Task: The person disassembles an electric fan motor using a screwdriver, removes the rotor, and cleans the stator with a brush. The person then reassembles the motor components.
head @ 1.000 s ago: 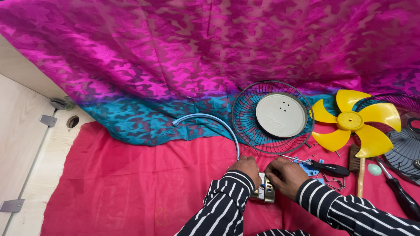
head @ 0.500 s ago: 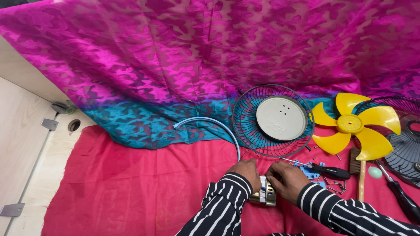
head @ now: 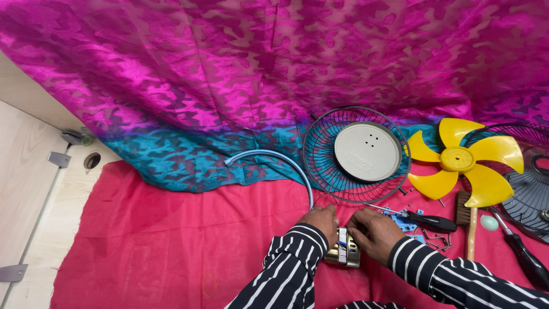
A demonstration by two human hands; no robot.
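Both my hands, in black-and-white striped sleeves, close around a small metal fan motor (head: 345,256) resting on the red cloth (head: 171,240). My left hand (head: 321,222) grips its left side. My right hand (head: 373,233) grips the right side, fingers pinching at the top. Just beyond the hands lies a round wire fan guard (head: 320,154) with a grey disc (head: 367,151) in its middle. A yellow fan blade (head: 460,166) lies to the right of it.
A black-handled screwdriver (head: 429,220), small blue parts (head: 407,224) and loose screws lie right of my hands. A wooden-handled brush (head: 468,224), a second wire guard (head: 529,189) and another black-handled tool (head: 529,264) sit at far right. A light-blue plastic ring (head: 274,160) curves behind. Magenta and teal fabric (head: 229,74) drapes behind.
The view has shifted slightly. My hands stay on the motor, with the fingers working a little at its top.
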